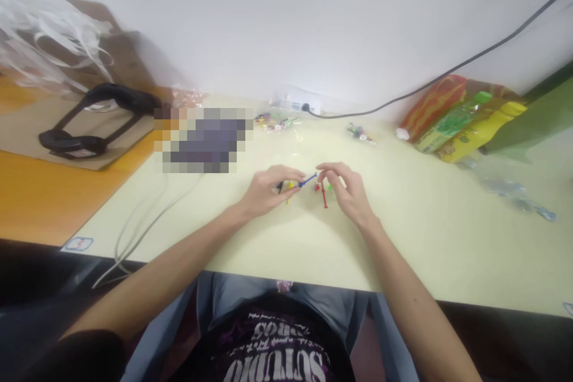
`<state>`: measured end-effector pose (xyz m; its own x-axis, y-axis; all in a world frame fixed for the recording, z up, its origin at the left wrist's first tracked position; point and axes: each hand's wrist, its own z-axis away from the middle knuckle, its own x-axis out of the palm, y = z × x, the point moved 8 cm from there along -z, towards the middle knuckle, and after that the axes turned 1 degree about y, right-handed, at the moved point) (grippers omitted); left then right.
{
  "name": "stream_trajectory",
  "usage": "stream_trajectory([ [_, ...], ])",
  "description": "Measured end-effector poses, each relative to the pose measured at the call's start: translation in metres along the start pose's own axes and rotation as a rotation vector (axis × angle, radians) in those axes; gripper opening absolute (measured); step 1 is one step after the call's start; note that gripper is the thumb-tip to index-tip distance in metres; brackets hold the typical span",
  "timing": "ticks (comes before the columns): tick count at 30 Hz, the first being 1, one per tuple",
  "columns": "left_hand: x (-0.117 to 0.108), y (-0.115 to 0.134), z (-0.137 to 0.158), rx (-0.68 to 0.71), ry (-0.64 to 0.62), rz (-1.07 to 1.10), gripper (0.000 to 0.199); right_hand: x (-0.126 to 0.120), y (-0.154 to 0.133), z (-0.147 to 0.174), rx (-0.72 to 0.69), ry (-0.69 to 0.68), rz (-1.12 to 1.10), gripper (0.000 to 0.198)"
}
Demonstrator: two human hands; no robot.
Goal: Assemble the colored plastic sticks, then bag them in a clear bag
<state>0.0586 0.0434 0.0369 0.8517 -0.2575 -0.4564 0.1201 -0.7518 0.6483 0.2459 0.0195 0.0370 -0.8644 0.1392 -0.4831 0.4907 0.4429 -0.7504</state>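
My left hand (271,190) pinches a thin blue plastic piece (308,179) between thumb and fingertips. The blue piece slants up to the right, its forked tip close to my right fingertips. Curved over the table, my right hand (347,188) has its fingers apart, just above a thin red plastic piece (324,196). Whether the right fingers touch the red piece, I cannot tell. A small green piece (330,187) shows beside the right thumb. Yellow (289,185) and black bits lie by the left fingers, partly hidden by them.
Small bagged colourful parts (280,124) lie at the back, with another bundle (359,132) farther right. Bottles and packets (461,122) stand at the right rear. A black frame-shaped device (96,122) rests on cardboard at left. White cables (134,239) cross the table's left front edge.
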Motion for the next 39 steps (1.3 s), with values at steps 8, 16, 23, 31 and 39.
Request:
stream_trajectory([
  [8, 0.007, -0.014, 0.0, 0.004, -0.013, -0.082, 0.019, 0.015, -0.014, 0.003, 0.038, -0.107, -0.201, 0.036],
  [16, 0.023, -0.029, 0.001, 0.006, -0.236, -0.249, 0.024, 0.012, -0.003, 0.001, 0.054, -0.072, -0.087, 0.029],
  [23, 0.029, -0.022, 0.005, 0.001, -0.291, -0.31, 0.025, 0.042, -0.012, 0.004, -0.025, -0.227, 0.022, 0.023],
  [31, 0.032, -0.031, 0.007, -0.051, -0.313, -0.316, 0.033, 0.008, 0.012, -0.001, -0.042, -0.074, 0.463, 0.02],
  [39, 0.025, -0.025, 0.006, -0.061, -0.279, -0.282, 0.032, 0.02, 0.018, 0.006, -0.113, -0.249, 0.567, 0.022],
])
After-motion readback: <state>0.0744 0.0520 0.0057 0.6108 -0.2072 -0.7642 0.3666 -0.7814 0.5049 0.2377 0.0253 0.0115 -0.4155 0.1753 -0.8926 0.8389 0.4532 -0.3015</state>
